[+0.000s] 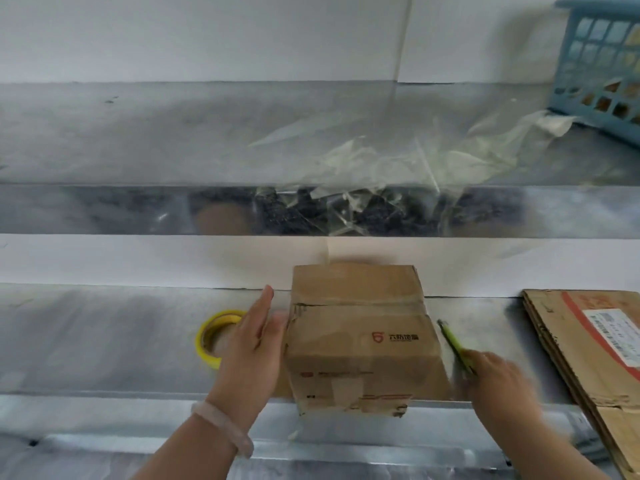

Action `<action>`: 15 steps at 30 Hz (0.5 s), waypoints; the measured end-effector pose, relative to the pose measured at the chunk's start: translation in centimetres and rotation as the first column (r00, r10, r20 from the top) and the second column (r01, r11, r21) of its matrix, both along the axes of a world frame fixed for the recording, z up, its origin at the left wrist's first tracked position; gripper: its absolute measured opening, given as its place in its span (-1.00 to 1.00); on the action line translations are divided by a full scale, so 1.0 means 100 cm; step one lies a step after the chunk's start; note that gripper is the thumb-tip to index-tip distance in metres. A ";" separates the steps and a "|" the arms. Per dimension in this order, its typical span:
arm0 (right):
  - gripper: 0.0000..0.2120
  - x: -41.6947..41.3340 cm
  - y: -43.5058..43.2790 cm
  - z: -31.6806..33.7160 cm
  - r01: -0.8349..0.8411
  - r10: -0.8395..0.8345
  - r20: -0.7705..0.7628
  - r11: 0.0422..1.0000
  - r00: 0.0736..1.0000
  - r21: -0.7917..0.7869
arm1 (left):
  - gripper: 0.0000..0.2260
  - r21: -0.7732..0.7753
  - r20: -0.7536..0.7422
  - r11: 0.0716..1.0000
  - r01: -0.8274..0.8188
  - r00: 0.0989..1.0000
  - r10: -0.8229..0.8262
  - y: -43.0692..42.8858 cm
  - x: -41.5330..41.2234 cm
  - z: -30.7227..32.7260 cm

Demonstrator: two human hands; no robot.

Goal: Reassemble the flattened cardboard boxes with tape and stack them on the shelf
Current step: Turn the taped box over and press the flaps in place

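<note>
A small assembled cardboard box (360, 337) with a red logo and tape along its top seam stands on the lower steel shelf (104, 341), overhanging the front edge a little. My left hand (252, 344) lies flat against the box's left side, fingers straight. My right hand (498, 382), blurred, sits to the right of the box and grips a yellow-green utility knife (453, 344) that points up toward the box's right edge. A roll of yellow tape (213, 337) lies on the shelf just behind my left hand.
Flattened cardboard boxes (588, 358) lie stacked at the right end of the lower shelf. On the upper steel shelf (138, 140) sits crumpled clear plastic (398, 161) and, at the far right, a blue plastic basket (602, 64). A white wall is behind.
</note>
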State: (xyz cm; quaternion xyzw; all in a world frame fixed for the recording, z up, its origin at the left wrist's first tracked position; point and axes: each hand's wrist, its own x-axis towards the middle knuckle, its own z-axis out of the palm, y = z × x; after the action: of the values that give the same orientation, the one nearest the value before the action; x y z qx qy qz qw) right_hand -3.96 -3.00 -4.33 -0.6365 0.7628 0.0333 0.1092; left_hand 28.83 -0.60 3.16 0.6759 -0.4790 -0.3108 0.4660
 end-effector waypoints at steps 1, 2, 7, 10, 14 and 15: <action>-0.62 0.002 0.001 0.003 -0.015 0.016 -0.059 1.000 0.998 0.023 | -0.61 0.027 -0.021 1.000 0.009 1.000 -0.008 0.000 -0.007 0.006; -0.57 0.005 0.002 0.008 -0.004 0.005 -0.052 1.000 0.999 0.014 | -0.61 0.049 -0.030 0.999 0.018 0.999 -0.016 0.000 -0.011 0.010; -0.57 0.059 -0.002 0.076 0.268 -0.040 0.743 0.944 0.668 -0.190 | -0.55 0.147 -0.048 0.988 0.046 0.998 -0.040 -0.006 -0.022 0.023; -0.48 0.096 -0.003 0.103 0.183 -0.088 0.835 0.983 0.543 -0.015 | -0.51 0.226 -0.035 0.972 0.063 0.998 -0.057 -0.008 -0.033 0.022; -0.40 0.102 -0.003 0.093 0.158 -0.077 0.792 0.987 0.606 -0.025 | -0.47 0.207 -0.075 0.977 0.059 0.996 -0.044 -0.008 -0.037 0.014; -0.39 0.101 -0.004 0.090 0.165 -0.086 0.802 0.986 0.591 -0.016 | -0.47 0.195 -0.079 0.979 0.057 0.996 -0.042 -0.008 -0.036 0.011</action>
State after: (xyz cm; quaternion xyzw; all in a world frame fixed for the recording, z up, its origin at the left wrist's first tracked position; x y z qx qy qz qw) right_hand 6.19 -3.35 4.69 -0.5328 0.6771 -0.2962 0.4122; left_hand 25.21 -1.38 4.30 0.6945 -0.4448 -0.3933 0.4063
